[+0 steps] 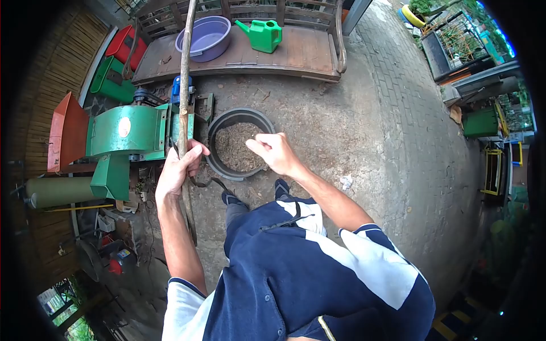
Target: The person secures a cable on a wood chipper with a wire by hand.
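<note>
My left hand (181,169) is closed around a long wooden stick (183,108), which stands nearly upright in view and runs past the top edge. A dark, narrow strap (211,182) hangs in a curve from beside that hand; part of it seems to lie against the stick. My right hand (276,152) is over the right side of a round black tub (216,165), fingers curled in. Whatever it may hold is hidden. Inside the tub lies brown, chopped, dry material (236,146).
Left of the stick stands a green machine (122,129) with an orange hopper (67,133). A wooden bench (298,59) at the back carries a purple basin (213,40) and a green watering can (264,37). Red (120,44) and green (108,82) bins stand behind the machine.
</note>
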A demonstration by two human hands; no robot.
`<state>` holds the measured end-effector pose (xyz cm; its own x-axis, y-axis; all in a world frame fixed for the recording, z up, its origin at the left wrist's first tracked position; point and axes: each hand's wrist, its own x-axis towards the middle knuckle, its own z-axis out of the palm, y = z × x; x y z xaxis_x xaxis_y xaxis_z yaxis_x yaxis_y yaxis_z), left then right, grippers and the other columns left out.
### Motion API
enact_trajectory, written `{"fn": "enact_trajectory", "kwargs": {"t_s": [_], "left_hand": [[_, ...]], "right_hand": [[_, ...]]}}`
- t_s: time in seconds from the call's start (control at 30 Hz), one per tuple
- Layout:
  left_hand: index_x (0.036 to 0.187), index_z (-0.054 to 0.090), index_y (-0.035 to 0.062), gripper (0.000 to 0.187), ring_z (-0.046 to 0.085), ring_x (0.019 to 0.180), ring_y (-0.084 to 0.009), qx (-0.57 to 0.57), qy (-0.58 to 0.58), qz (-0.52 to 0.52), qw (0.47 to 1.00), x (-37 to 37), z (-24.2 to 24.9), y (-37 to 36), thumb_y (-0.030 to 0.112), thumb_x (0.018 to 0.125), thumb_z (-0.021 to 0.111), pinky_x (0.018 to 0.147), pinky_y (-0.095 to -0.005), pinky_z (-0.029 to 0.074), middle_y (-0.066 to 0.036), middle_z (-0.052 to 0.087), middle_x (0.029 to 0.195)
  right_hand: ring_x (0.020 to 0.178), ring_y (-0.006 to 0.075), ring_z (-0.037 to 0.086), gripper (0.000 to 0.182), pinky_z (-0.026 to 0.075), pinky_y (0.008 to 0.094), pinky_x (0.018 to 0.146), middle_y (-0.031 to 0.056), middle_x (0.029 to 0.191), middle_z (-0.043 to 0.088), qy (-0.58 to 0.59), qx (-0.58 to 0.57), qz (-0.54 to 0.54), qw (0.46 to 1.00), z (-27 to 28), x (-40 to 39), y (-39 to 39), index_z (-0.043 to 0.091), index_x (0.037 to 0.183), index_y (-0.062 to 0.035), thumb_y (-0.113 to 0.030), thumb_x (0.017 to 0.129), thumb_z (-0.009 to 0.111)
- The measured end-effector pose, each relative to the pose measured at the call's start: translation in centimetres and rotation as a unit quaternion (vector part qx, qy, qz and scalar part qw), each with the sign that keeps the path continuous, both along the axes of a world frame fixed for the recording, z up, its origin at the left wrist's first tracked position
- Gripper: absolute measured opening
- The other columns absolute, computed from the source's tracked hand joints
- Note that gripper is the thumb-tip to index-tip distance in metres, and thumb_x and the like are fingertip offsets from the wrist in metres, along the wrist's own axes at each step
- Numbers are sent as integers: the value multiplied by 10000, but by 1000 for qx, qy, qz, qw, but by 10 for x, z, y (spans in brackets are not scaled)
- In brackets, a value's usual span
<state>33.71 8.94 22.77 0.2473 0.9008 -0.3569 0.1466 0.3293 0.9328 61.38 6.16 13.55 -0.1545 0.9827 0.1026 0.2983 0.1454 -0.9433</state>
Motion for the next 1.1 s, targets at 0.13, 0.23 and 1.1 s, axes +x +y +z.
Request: {"fn": "enact_trajectory", "kwargs": {"t_s": [0.13, 0.23, 1.1], "left_hand": [[929, 663, -12, 371, 341, 545, -43, -34, -110, -79, 990, 31, 20, -17, 346, 920, 762, 512, -232, 252, 69, 418, 645], [1006, 631, -47, 419, 376, 516, -62, -25, -172, -71, 982, 40, 34, -22, 323, 886, 787, 474, -257, 259, -21, 532, 664], [1116, 662, -56, 517, 531, 691, -98, -141, -94, -200, 965, 13, -20, -55, 424, 937, 731, 611, -268, 435, 11, 541, 766]], "right_hand": [[875, 76, 576, 276, 497, 270, 778, -4, 1052, 650, 336, -45, 212, 917, 27, -37, 36, 626, 1246, -54, -214, 1028, 682], [1124, 113, 604, 493, 519, 299, 913, 77, 1363, 628, 452, -107, 364, 807, 58, -38, 53, 492, 1521, -51, -194, 1065, 610], [1020, 188, 700, 280, 567, 334, 908, 97, 1042, 718, 432, -270, 339, 791, -17, -79, 29, 688, 1074, -2, -218, 933, 797]]}}
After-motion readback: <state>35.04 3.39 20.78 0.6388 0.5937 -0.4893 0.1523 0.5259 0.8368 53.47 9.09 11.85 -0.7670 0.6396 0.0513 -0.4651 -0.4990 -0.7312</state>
